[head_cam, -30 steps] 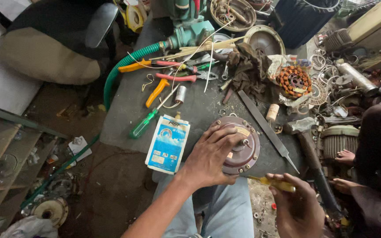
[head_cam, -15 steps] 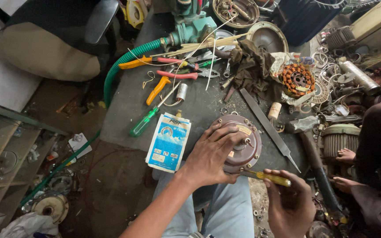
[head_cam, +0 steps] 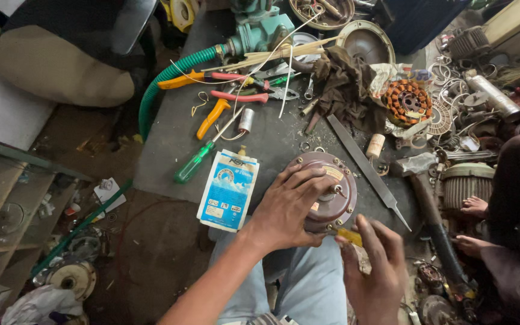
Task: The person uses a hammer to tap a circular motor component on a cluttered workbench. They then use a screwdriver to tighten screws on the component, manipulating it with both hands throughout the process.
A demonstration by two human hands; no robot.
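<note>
A round brown fan motor housing (head_cam: 339,195) with a short shaft lies on the dark work surface (head_cam: 272,141) right in front of me. My left hand (head_cam: 284,210) is spread over its near-left side and holds it down. My right hand (head_cam: 374,274) grips a yellow-handled screwdriver (head_cam: 350,236), whose tip is at the housing's lower rim. The tip itself is hidden between the hands.
A blue-and-white pouch (head_cam: 229,189) lies left of the motor, with a green-handled screwdriver (head_cam: 192,164) beyond it. A long metal file (head_cam: 365,168) lies to the right. Pliers (head_cam: 242,96), a brown rag (head_cam: 344,84), a copper-wound stator (head_cam: 408,102) and a green hose (head_cam: 170,81) crowd the far side. Another person's feet (head_cam: 473,207) rest at right.
My right hand has moved a little left and up, bringing the yellow screwdriver in against the housing's lower rim. My left hand has stayed on the motor.
</note>
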